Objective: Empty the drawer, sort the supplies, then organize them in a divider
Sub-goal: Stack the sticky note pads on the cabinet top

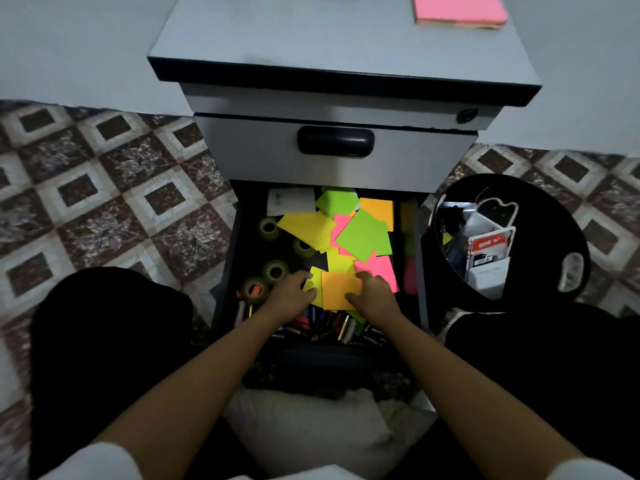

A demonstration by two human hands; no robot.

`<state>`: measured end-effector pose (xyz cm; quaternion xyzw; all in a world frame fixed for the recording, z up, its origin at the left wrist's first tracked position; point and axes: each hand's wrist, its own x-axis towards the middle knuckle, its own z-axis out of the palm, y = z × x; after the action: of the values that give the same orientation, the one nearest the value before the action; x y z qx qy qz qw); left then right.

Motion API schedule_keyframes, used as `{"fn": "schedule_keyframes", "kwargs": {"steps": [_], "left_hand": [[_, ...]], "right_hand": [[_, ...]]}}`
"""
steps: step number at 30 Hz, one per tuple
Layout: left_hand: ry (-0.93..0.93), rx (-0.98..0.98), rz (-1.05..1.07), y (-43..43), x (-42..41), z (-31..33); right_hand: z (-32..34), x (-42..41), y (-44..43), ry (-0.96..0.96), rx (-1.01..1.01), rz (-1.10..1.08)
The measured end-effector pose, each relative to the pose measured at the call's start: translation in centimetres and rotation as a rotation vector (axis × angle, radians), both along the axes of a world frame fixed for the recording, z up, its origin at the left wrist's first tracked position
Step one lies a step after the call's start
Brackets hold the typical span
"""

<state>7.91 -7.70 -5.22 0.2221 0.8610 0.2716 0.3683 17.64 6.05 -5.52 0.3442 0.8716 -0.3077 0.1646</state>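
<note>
Head view: four tape rolls (275, 271) in my drawer (227, 258); left grip (292, 291) pinches a yellow note (312, 279), right grip (372, 292) the orange note (337, 289); one pink pad (459, 8) on the surface (311, 39); tiled floor (104, 202).

Both bare forearms reach forward, nearly parallel. The left hand (292, 289) lies knuckles up, fingers curled, grip unclear. The right hand (373, 295) pinches an orange note (336, 288), thumb on top, fingers over its far corner.
</note>
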Motion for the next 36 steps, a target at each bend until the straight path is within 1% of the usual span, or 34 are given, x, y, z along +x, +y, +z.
{"fn": "schedule_keyframes", "kwargs": {"steps": [9, 13, 15, 17, 20, 23, 25, 28, 33, 36], "left_hand": [[-0.158, 0.029, 0.206, 0.8, 0.1, -1.2], [-0.247, 0.050, 0.352, 0.9, -0.1, -1.5], [-0.274, 0.063, 0.365, 0.9, -0.1, -1.6], [-0.306, 0.089, 0.369, 0.8, 0.1, -1.6], [-0.355, 0.122, 0.436, 0.6, 0.1, -1.8], [-0.454, 0.144, 0.518, 0.5, 0.0, -2.0], [-0.504, 0.149, 0.535, 0.5, 0.0, -2.0], [-0.498, 0.137, 0.525, 0.5, 0.1, -2.0], [-0.383, 0.078, 0.451, 0.3, 0.1, -2.3], [-0.357, 0.064, 0.434, 0.3, 0.0, -2.2]], "right_hand": [[-1.8, -0.5, -1.8, 0.003, -0.001, -0.159], [-2.2, -0.6, -2.0, 0.058, -0.094, -0.304], [-2.1, -0.8, -1.6, 0.066, -0.135, -0.376], [-1.9, -0.9, -1.2, 0.053, -0.145, -0.392], [-1.7, -1.0, -0.6, 0.067, -0.148, -0.400], [-1.6, -0.9, -0.8, 0.071, -0.164, -0.407], [-1.6, -0.9, -1.2, 0.070, -0.178, -0.397], [-1.9, -1.0, -2.1, 0.053, -0.157, -0.320], [-2.6, -1.1, -2.7, 0.063, -0.111, -0.265], [-2.2, -0.8, -1.6, 0.089, 0.018, -0.250]]}}
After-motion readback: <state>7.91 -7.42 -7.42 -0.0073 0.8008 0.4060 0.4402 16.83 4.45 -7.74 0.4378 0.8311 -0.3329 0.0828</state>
